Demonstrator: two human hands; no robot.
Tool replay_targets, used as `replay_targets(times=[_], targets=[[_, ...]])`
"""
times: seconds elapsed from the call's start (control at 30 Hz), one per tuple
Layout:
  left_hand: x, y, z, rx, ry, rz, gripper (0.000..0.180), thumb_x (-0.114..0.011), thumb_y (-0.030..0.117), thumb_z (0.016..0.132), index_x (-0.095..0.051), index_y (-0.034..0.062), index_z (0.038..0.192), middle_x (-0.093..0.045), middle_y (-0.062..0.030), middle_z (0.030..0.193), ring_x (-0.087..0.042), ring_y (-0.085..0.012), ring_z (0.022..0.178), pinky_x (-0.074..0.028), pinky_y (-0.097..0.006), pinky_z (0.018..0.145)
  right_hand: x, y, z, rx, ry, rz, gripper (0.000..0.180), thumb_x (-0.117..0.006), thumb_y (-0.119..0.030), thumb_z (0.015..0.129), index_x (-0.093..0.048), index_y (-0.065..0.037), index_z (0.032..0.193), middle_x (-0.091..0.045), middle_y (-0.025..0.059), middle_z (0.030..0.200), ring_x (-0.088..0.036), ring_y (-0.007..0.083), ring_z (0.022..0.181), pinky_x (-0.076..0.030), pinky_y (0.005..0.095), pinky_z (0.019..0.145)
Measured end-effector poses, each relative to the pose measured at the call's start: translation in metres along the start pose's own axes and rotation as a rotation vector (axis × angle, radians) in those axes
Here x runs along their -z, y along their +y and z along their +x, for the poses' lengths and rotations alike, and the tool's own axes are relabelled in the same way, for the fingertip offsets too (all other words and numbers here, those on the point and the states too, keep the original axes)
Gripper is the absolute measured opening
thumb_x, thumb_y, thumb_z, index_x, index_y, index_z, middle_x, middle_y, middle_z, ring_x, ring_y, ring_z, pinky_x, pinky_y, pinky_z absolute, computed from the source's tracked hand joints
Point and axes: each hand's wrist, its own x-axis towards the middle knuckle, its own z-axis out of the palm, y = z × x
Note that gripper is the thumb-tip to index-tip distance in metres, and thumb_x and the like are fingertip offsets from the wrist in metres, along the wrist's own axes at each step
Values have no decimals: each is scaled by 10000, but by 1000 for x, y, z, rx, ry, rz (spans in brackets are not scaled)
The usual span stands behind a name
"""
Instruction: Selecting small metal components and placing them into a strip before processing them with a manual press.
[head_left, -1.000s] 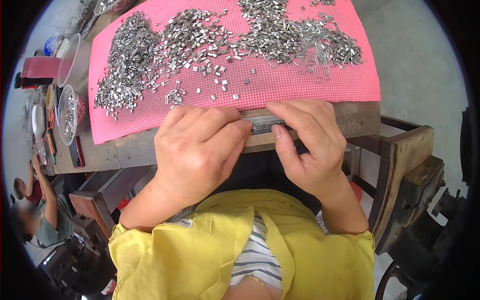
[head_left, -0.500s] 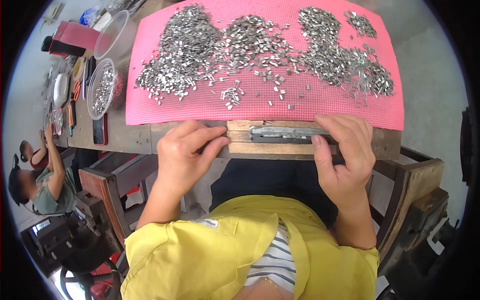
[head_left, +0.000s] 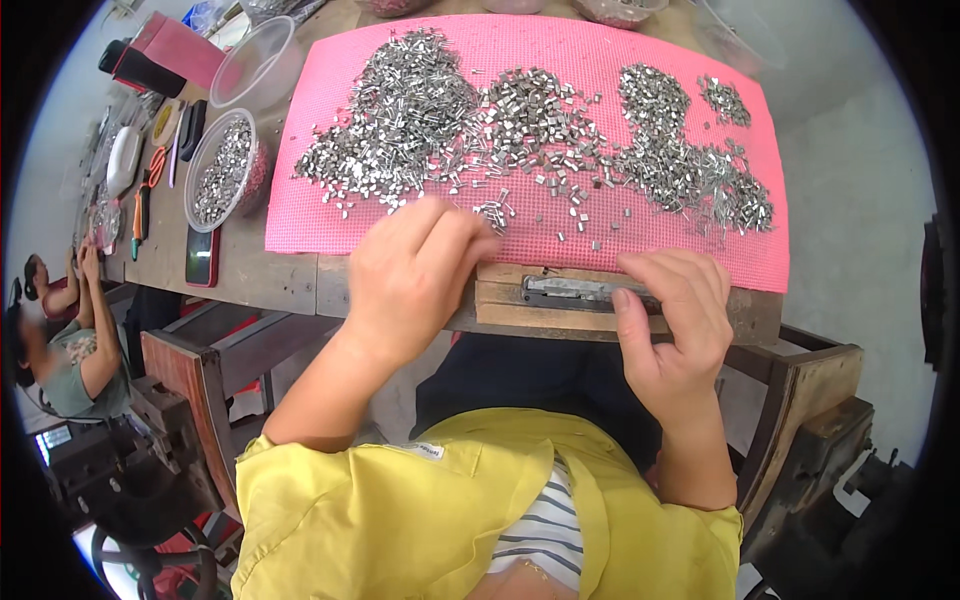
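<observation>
My left hand (head_left: 415, 275) is over the near edge of the pink textured mat (head_left: 330, 225). Its fingers are bent together, the tips beside a few loose two-legged metal pieces (head_left: 493, 212); whatever they pinch is hidden. On a wooden block (head_left: 505, 312) at the table's front edge lies a narrow grey metal bar in a dark holder (head_left: 570, 293). My right hand (head_left: 682, 315) grips its right end, thumb on the near side and fingers curved over the far side. Large heaps of small silvery metal pieces (head_left: 415, 100) cover the mat.
At left stand a clear tub of metal pieces (head_left: 225, 175) and another clear tub (head_left: 258, 65). A phone (head_left: 202, 258), orange-handled pliers (head_left: 140, 220) and a tape roll (head_left: 165, 122) lie nearby. Another person (head_left: 85, 350) sits far left.
My left hand has left the block's left end and moved forward and right to the loose pieces on the mat. My right hand stays on the bar. The view has shifted slightly.
</observation>
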Motion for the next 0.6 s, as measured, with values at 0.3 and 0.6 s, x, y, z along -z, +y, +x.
replay_targets(times=[0.3,0.6], targets=[[-8,-19,30,61,47,-65,211,-752,76,862,-761,136,1064,-663,-51,836,-674,-261,720,-537,-373,624,-14,0,39,88,-150,-42,188,-768,-51,810,-709,-92,984,-669,25,889,-634,235,905,-412,415,893],[10,-43,16,221,-89,-185,117,-842,153,804,-798,109,904,-680,-46,849,-690,-231,745,-554,-350,656,-68,13,86,221,-276,-102,48,-743,-84,827,-732,-89,873,-680,42,847,-633,246,925,-423,411,913]])
